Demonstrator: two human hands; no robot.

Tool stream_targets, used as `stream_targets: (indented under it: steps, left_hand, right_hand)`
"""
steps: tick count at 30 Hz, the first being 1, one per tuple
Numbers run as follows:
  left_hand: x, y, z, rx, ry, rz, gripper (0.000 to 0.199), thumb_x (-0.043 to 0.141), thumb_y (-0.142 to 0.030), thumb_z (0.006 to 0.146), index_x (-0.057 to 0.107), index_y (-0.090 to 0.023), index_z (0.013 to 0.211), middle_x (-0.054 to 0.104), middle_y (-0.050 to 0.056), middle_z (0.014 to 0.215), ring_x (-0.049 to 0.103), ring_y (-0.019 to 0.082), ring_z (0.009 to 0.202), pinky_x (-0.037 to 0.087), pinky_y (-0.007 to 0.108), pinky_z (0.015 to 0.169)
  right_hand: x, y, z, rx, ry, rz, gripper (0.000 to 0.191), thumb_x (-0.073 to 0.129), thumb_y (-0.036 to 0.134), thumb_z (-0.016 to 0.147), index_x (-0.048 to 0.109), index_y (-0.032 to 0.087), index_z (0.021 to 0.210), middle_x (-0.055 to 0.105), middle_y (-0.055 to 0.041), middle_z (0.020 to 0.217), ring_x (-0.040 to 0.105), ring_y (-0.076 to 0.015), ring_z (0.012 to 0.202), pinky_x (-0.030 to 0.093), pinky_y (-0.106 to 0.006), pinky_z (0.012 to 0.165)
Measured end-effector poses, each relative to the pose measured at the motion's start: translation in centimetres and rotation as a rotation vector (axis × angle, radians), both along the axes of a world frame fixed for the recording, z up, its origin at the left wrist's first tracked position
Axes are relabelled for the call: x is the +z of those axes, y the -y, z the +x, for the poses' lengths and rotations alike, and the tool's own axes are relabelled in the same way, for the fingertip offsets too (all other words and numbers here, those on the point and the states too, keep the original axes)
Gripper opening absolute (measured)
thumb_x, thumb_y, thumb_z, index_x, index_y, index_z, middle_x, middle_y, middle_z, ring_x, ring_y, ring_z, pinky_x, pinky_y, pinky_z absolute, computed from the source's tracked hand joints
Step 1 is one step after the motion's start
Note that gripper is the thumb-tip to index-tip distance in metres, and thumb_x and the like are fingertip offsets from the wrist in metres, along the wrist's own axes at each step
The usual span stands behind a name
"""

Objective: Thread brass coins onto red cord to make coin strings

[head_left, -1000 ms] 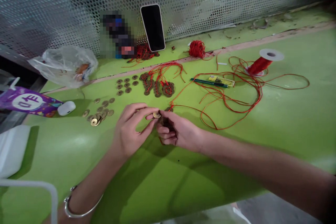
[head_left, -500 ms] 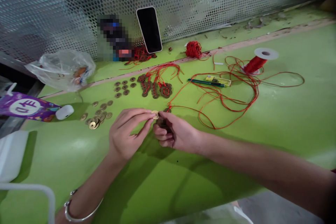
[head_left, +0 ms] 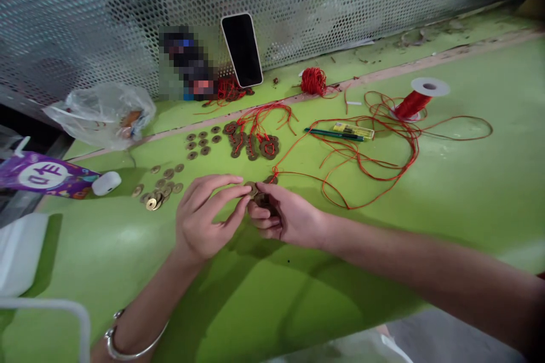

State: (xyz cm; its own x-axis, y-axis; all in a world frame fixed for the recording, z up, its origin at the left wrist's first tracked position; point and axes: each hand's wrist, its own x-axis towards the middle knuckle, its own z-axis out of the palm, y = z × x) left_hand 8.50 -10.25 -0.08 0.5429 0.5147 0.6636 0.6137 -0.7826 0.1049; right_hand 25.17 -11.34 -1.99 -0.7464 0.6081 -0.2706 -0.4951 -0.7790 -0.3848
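Left hand: point(head_left: 206, 218) thumb and fingertips at the edge of a brass coin point(head_left: 252, 188); cannot tell how firm the grip is.
Right hand: point(head_left: 293, 212) fingers curled around a dark cluster of coins point(head_left: 264, 201), thumb beside the brass coin.
Coin's place: between the two hands, above the green table point(head_left: 361, 283).
Loose coins: a pile point(head_left: 158, 195) left of the left hand; small rows point(head_left: 203, 142) beyond it.
Strung coins: point(head_left: 252, 147) tied with red cord, beside the rows.
Cord: a red spool point(head_left: 414, 105) upright at right, loops of red cord point(head_left: 411, 159) near it; a red bundle point(head_left: 314, 80) farther back.
Phone: point(head_left: 242, 50) propped against the perforated panel point(head_left: 340, 0).
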Motion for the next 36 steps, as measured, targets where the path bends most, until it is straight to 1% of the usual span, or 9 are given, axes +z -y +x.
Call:
stream_targets:
  steps: [3,6,9,13,18,23,25,30,36]
  left_hand:
    - [0.1,0.1,0.2,0.015,-0.013,0.035,0.023,0.069,-0.009,0.076,0.064,-0.02,0.096,0.066,0.006,0.095,0.063,0.02,0.086,0.053,0.035,0.078]
    - [0.4,0.3,0.3,0.02,-0.045,0.015,0.019,0.068,-0.011,0.078,0.065,-0.021,0.094,0.065,0.007,0.097,0.063,0.021,0.088,0.052,0.036,0.08]
    - [0.7,0.5,0.3,0.015,-0.067,-0.028,0.014,0.067,-0.013,0.08,0.067,-0.021,0.091,0.063,0.007,0.101,0.062,0.021,0.091,0.052,0.035,0.082]
    - [1.1,0.6,0.2,0.024,-0.085,-0.068,0.01,0.066,-0.016,0.082,0.068,-0.022,0.09,0.062,0.007,0.102,0.061,0.021,0.092,0.051,0.036,0.082]
    - [0.9,0.7,0.0,0.09,-0.055,-0.138,0.006,0.067,-0.02,0.082,0.067,-0.022,0.088,0.06,0.005,0.097,0.058,0.02,0.089,0.05,0.037,0.079]
    - [0.7,0.5,0.1,0.061,0.008,-0.317,0.003,0.064,-0.019,0.083,0.067,-0.02,0.083,0.058,0.005,0.099,0.058,0.018,0.09,0.052,0.033,0.077]
    - [0.9,0.6,0.2,0.053,0.032,-0.346,0.004,0.065,-0.017,0.082,0.067,-0.02,0.082,0.058,0.004,0.099,0.058,0.017,0.091,0.052,0.032,0.079]
    - [1.7,0.5,-0.2,0.072,0.088,-0.329,0.006,0.065,-0.014,0.082,0.066,-0.021,0.083,0.057,0.002,0.096,0.058,0.014,0.088,0.05,0.028,0.078]
    - [1.5,-0.2,-0.9,0.139,0.07,-0.266,0.001,0.065,-0.017,0.083,0.065,-0.018,0.082,0.058,0.003,0.093,0.059,0.015,0.086,0.05,0.029,0.078]
  right_hand:
    - [0.1,0.0,-0.1,-0.005,0.032,-0.004,0.031,0.03,0.033,0.097,0.033,0.019,0.07,0.026,0.0072,0.053,0.013,-0.0083,0.046,0.014,-0.019,0.044]
    - [0.0,0.1,-0.2,0.012,0.076,0.011,0.032,0.029,0.036,0.098,0.032,0.02,0.07,0.025,0.0074,0.052,0.014,-0.0084,0.046,0.014,-0.018,0.042]
    - [-0.2,0.1,-0.3,0.019,0.117,0.074,0.035,0.03,0.039,0.098,0.031,0.02,0.069,0.024,0.0078,0.051,0.016,-0.008,0.045,0.015,-0.018,0.041]
    - [-0.5,0.3,-0.5,-0.012,0.175,0.178,0.032,0.03,0.042,0.098,0.034,0.021,0.074,0.026,0.0081,0.052,0.017,-0.0074,0.044,0.016,-0.016,0.041]
    - [-0.7,0.5,-0.7,-0.062,0.127,0.28,0.03,0.033,0.043,0.097,0.034,0.021,0.077,0.031,0.0072,0.056,0.019,-0.007,0.046,0.014,-0.016,0.041]
    - [-0.9,0.6,-0.7,-0.072,0.11,0.282,0.028,0.035,0.042,0.097,0.035,0.021,0.077,0.031,0.0074,0.056,0.019,-0.007,0.046,0.013,-0.016,0.041]
    - [-0.9,0.6,-0.7,-0.067,0.109,0.286,0.03,0.035,0.043,0.097,0.036,0.021,0.077,0.031,0.0072,0.057,0.019,-0.0068,0.046,0.013,-0.017,0.041]
    - [-0.9,0.5,-0.5,-0.028,0.126,0.258,0.039,0.031,0.048,0.097,0.037,0.019,0.072,0.031,0.0067,0.056,0.018,-0.0063,0.045,0.014,-0.018,0.041]
    - [-0.6,0.4,-0.3,0.028,0.178,0.184,0.038,0.036,0.05,0.096,0.037,0.019,0.073,0.032,0.0073,0.054,0.022,-0.0057,0.044,0.017,-0.017,0.042]
